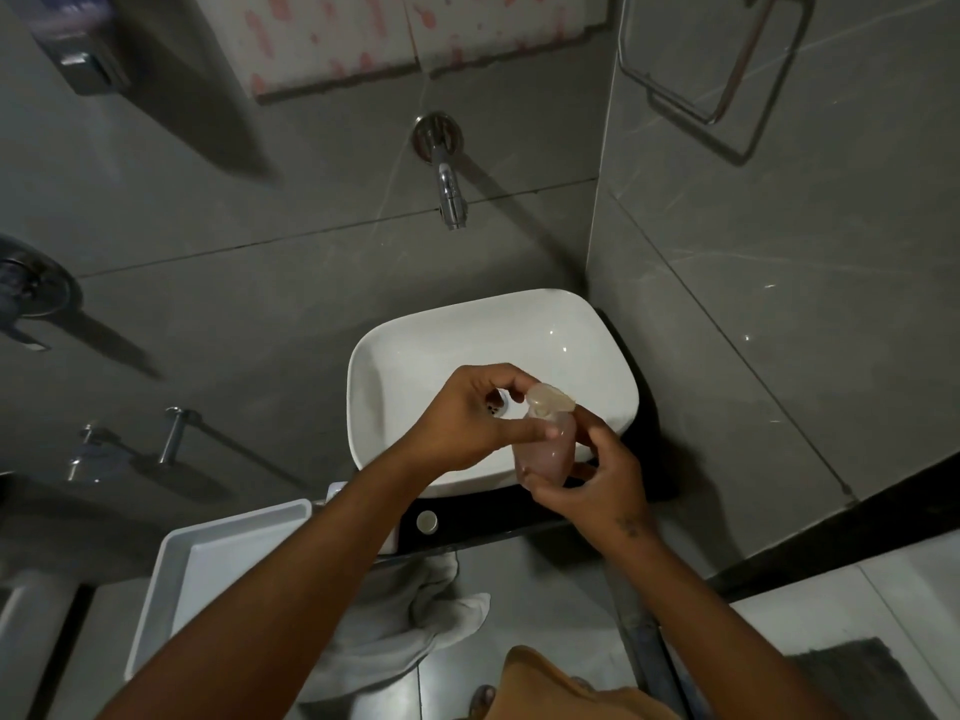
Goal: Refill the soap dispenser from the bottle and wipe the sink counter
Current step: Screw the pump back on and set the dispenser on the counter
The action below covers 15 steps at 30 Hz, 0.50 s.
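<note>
A small translucent bottle (545, 449) of pinkish soap is held over the front edge of the white sink basin (571, 335). My right hand (597, 480) wraps around its body from below. My left hand (467, 413) pinches the bottle's flip cap (550, 400) with thumb and fingers. A wall-mounted soap dispenser (78, 44) hangs at the top left. The black sink counter (483, 517) runs beneath the basin. A white cloth (415, 621) hangs from the counter's front edge.
A chrome tap (449, 189) juts from the wall above the basin. A white rectangular tray (218, 563) sits at the counter's left. A towel ring (727, 70) is on the right wall, rails (171, 439) on the left wall. A round chrome button (427, 522) is on the counter.
</note>
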Motion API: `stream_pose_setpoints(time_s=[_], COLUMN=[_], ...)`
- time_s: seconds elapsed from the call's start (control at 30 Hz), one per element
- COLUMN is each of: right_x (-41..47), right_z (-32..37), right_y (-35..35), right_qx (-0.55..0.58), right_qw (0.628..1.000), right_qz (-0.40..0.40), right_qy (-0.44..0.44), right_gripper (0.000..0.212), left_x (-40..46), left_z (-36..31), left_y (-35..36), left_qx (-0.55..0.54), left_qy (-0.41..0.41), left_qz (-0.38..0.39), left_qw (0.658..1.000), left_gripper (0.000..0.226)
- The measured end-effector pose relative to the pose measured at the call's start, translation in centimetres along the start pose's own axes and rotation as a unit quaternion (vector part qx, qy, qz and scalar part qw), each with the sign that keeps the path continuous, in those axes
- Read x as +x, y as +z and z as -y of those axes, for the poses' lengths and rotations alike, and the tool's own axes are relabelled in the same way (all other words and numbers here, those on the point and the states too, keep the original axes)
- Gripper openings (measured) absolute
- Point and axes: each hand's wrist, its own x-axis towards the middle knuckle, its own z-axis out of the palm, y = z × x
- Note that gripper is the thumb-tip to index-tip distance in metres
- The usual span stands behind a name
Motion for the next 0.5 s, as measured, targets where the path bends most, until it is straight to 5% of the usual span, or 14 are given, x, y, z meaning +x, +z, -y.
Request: stream_pose_setpoints(time_s=[0.5], right_x=[0.09], right_z=[0.64], right_y=[-0.77], right_qx=[-0.013], right_qw=[1.000], right_qz=[0.011], right_qy=[-0.011], right_gripper=[0.082], left_x=[-0.35], left_z=[-0.05], left_y=[0.11], left_qx=[-0.043], left_qy=[0.006], left_qz=[0.019], left_qw=[0.999], left_gripper=[0.035])
